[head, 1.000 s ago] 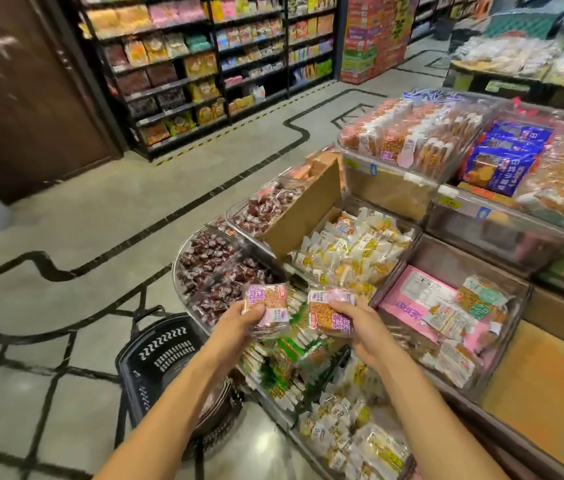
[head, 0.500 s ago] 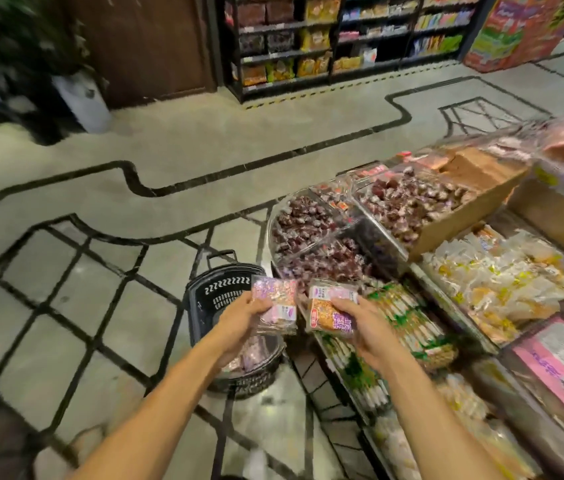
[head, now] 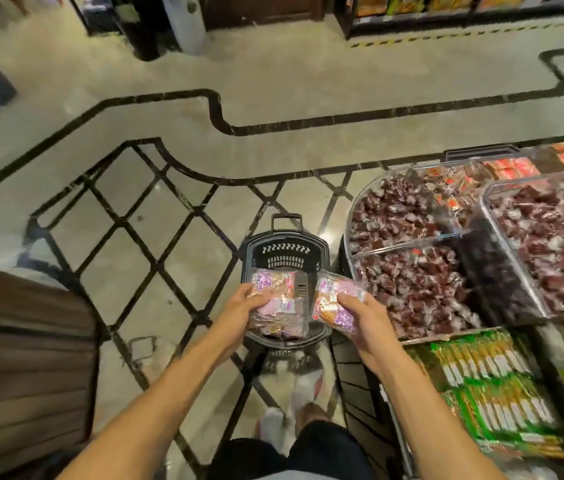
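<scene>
My left hand (head: 243, 308) grips a clear snack packet with pink and purple print (head: 275, 289) right over a black shopping basket (head: 285, 251) that stands on the floor. My right hand (head: 360, 315) grips a second packet of the same kind (head: 330, 297) just above the basket's right rim. More packets lie in the basket under my left hand.
Clear bins of dark red wrapped sweets (head: 412, 282) fill the display on the right, with green-wrapped bars (head: 492, 382) in the tray nearer me. A brown wooden unit (head: 20, 362) stands at the left. My feet (head: 294, 400) are behind the basket on the tiled floor.
I have turned left and looked down, away from the display. Both hands have carried their packets from in front of the bins to above the basket.
</scene>
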`<state>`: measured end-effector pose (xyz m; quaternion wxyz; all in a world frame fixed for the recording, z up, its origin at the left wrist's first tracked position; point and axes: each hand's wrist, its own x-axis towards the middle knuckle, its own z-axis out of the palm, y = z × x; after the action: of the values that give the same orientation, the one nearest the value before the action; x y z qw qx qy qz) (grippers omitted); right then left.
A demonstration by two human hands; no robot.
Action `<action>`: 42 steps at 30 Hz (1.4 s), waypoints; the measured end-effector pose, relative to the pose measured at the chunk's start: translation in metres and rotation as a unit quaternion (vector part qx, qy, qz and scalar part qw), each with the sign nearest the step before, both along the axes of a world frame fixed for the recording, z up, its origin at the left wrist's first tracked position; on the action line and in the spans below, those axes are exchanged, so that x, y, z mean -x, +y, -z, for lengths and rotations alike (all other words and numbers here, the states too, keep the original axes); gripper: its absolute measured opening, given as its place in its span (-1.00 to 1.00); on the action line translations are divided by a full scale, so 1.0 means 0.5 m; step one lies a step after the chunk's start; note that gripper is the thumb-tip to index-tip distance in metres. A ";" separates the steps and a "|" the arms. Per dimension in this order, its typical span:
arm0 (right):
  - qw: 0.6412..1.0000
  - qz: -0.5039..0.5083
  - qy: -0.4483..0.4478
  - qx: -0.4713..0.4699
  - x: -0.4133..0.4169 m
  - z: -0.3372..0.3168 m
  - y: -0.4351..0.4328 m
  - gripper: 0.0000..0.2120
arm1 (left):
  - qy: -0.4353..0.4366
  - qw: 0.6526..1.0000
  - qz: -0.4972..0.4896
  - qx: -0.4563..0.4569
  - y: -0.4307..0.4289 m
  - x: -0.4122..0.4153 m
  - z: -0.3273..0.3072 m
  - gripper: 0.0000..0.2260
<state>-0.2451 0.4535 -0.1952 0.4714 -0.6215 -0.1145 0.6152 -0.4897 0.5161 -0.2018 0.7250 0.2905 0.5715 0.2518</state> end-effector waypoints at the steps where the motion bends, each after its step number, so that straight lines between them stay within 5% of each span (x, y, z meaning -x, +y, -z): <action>1: 1.000 -0.007 0.006 0.001 -0.001 0.017 0.019 -0.80 | 0.002 1.000 -0.015 0.008 0.008 -0.003 0.012 -0.63; 14: 0.993 -0.047 -0.003 0.110 -0.014 0.341 0.148 -0.76 | 0.081 0.990 -0.078 0.081 0.113 -0.040 0.288 -0.71; 23: 0.985 -0.029 -0.036 0.169 -0.003 0.609 0.213 -0.64 | 0.101 0.985 -0.030 0.140 0.193 -0.057 0.587 -0.54; 27: 0.979 -0.018 -0.050 0.195 0.007 0.742 0.238 -0.63 | 0.088 0.981 -0.015 0.171 0.229 -0.070 0.723 -0.76; 31: 0.973 0.029 -0.073 0.216 0.028 0.887 0.267 -0.53 | 0.142 0.978 0.002 0.152 0.248 -0.074 0.878 -0.72; 42: 0.943 -0.004 -0.224 0.245 0.021 1.296 0.380 -0.66 | 0.278 0.955 0.076 0.070 0.375 -0.085 1.284 -0.71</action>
<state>-0.2557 0.6435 -0.8433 0.2645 -0.8389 -0.0655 0.4712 -0.4471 0.7035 -0.8438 0.5726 0.3406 0.7429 0.0645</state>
